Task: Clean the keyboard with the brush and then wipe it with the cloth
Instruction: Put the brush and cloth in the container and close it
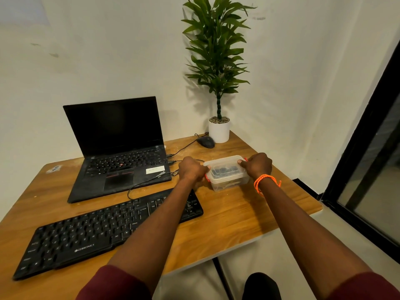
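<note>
Both forearms reach over the keyboard (108, 230), left hand (191, 168) and right hand (258, 165) gripping the box (227, 173) (lid on).

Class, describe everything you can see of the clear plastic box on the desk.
The plastic box is small, rectangular and translucent, with a clear lid on top and red clips at its ends. Dark items show dimly inside. It sits upright on the wooden desk, right of the laptop. The left hand and right hand grip its two ends.
</note>
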